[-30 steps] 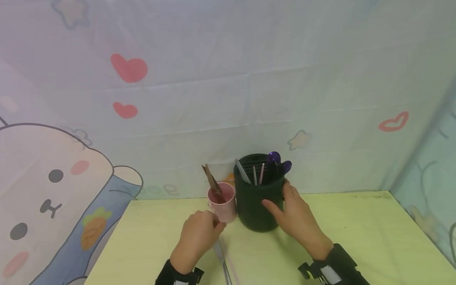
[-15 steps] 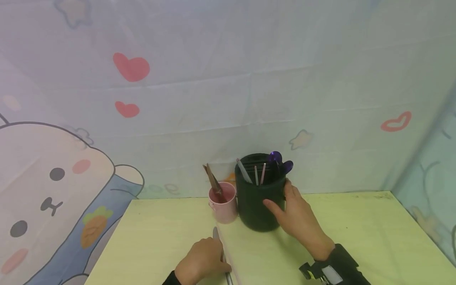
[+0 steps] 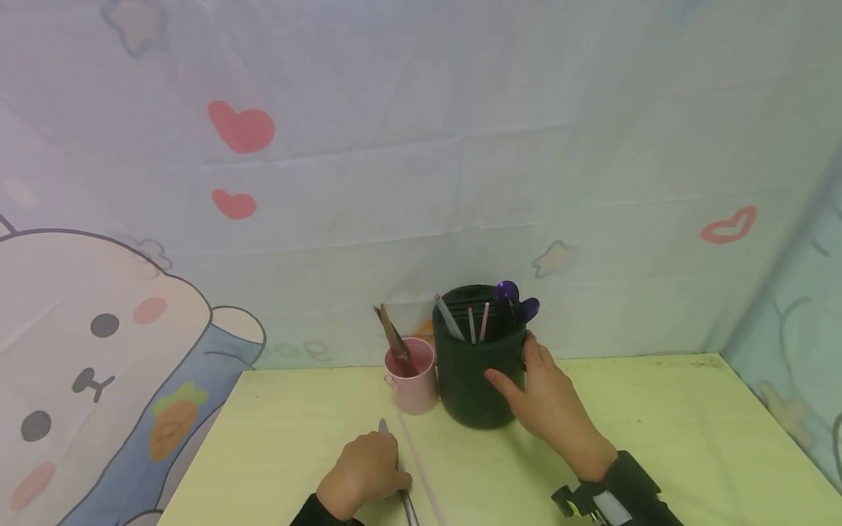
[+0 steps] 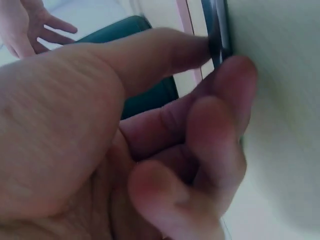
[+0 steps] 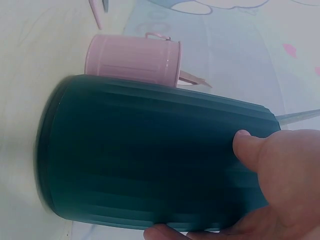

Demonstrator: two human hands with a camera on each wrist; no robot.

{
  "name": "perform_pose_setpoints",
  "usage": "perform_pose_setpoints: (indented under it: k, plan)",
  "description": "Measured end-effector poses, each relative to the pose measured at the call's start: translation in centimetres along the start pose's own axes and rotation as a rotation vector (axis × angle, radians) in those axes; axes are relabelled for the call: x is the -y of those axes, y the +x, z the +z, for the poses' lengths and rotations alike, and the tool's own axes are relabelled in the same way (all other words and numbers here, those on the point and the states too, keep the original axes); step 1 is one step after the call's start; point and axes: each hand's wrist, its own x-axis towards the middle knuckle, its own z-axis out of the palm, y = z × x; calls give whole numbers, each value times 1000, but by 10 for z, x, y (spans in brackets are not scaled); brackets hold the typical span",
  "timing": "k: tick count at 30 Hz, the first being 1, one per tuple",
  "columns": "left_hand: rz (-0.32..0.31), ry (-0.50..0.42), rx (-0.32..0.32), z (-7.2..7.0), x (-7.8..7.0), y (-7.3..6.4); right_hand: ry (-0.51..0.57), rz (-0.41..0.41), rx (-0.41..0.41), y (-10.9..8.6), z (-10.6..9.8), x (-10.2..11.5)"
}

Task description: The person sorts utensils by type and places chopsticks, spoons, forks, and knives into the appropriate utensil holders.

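Low in the head view, my left hand (image 3: 364, 471) pinches a silver table knife (image 3: 408, 507) between thumb and forefinger, its blade tip pointing away from me. In the left wrist view the knife (image 4: 218, 30) lies close along the pale tabletop, partly behind the fingertips. My right hand (image 3: 558, 410) holds the right side of a dark green ribbed utensil holder (image 3: 476, 387), thumb on its front. Purple spoons (image 3: 507, 291) and several thin handles stick up from the holder. A slim pink stick (image 3: 421, 467) lies to the right of the knife.
Against the holder's left side stands a small pink bucket (image 3: 416, 392) with a brown, two-armed utensil (image 3: 392, 332) leaning in it. Behind the yellow table (image 3: 671, 431) hangs a cartoon-printed cloth (image 3: 368, 183).
My left hand has come down from beside the pink bucket, taken hold of the knife and shifted it left, away from the pink stick. My right hand stays on the holder.
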Motion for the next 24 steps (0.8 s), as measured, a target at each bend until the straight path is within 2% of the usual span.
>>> perform_pose_setpoints:
  k: [3,7,9,16,24]
  plan:
    - [-52,-7,-38,-1,5,3,1,-6,-8,0,0,-1]
    - [-111,43,-148,0,13,8,0,-10,-11,0,1,-1]
    - [-127,60,-181,1,17,9,0,-11,-11,0,1,-1]
    - [-161,16,-177,-4,19,11,2,-8,-8,0,1,-1]
    - [-198,73,-225,-3,18,12,2,4,3,0,0,0]
